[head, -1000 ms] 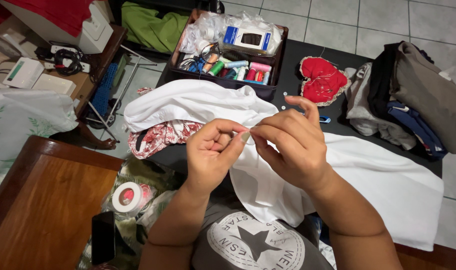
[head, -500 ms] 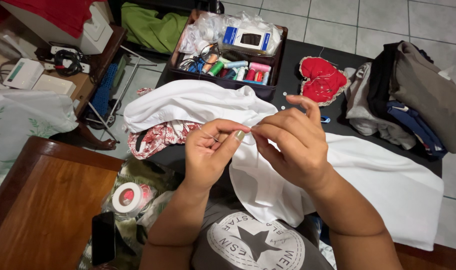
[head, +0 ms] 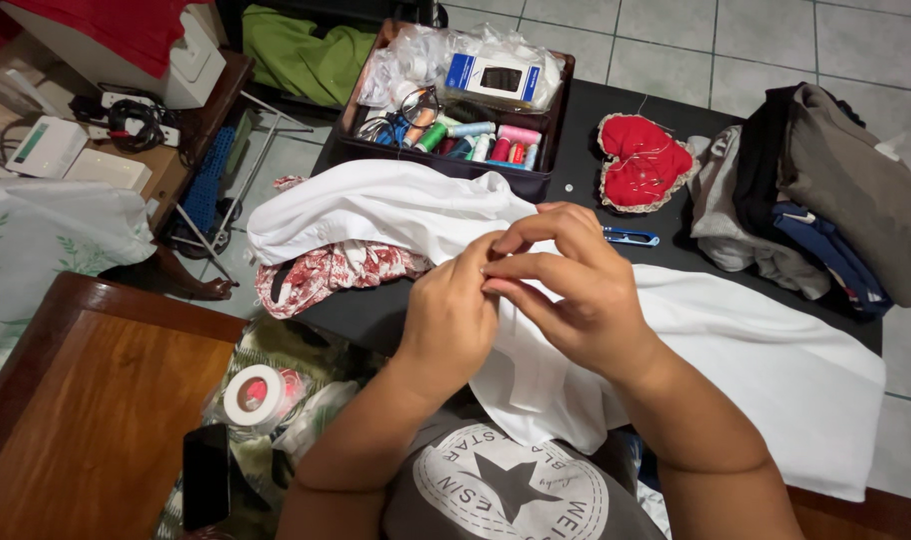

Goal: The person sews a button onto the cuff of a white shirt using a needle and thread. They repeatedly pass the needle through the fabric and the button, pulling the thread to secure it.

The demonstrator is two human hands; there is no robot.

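My left hand point(head: 454, 318) and my right hand point(head: 576, 295) meet fingertip to fingertip over a white cloth point(head: 756, 340) draped across a black table point(head: 588, 125) and my lap. Both pinch the cloth's upper edge at the same spot. My left hand is turned so its back faces me, and whatever small thing sits between the fingers is hidden. Blue thread snips point(head: 631, 238) lie just beyond my right hand. A red heart-shaped pincushion point(head: 644, 160) sits farther back.
A dark sewing box point(head: 446, 165) with thread spools and packets stands at the table's back. Folded clothes point(head: 836, 190) are piled at the right. A red-patterned cloth point(head: 326, 270) lies at the left, with a tape roll point(head: 256, 393), a phone point(head: 206, 475) and a wooden table point(head: 96, 400) nearby.
My left hand has rolled over and closed in against my right hand; earlier its palm faced me with a thin needle showing. My right fingers have curled down onto the cloth, uncovering the snips.
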